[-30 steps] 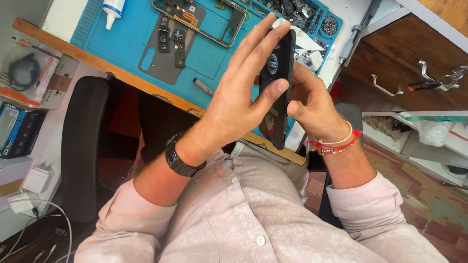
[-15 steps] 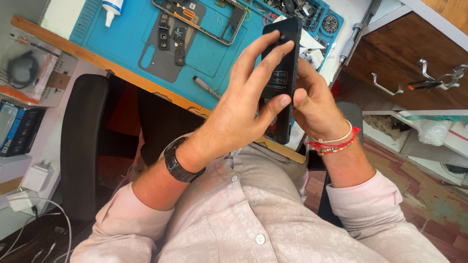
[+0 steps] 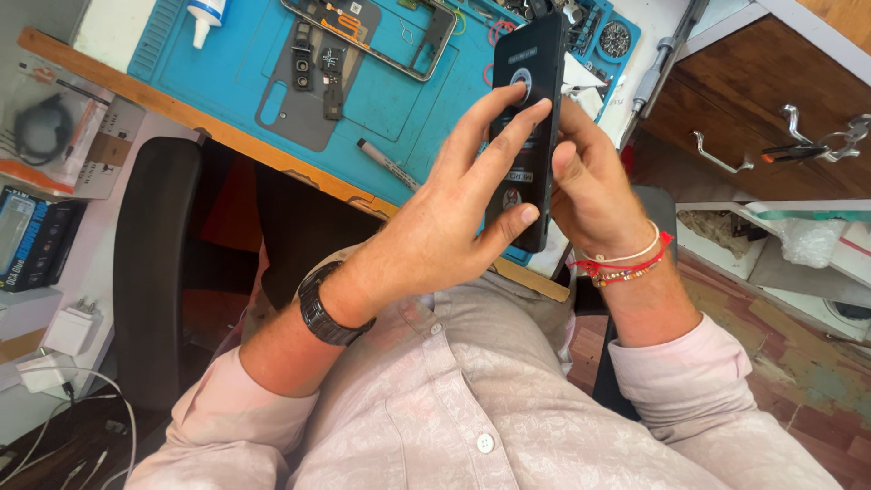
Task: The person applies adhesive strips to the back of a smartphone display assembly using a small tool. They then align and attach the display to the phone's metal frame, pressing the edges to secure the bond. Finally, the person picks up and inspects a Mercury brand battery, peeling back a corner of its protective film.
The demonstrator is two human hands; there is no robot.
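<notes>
Over blue mat (image 3: 227,68), both hands grip black phone (image 3: 526,118).

The left hand (image 3: 454,227) no longer lies spread flat over the phone (image 3: 526,127): its fingers (image 3: 508,136) have slid down the dark face, baring the upper part with its round ring. Thumb now pressed on the lower edge. The phone stands more upright and higher than before, the right hand (image 3: 590,191) closed behind it.
</notes>
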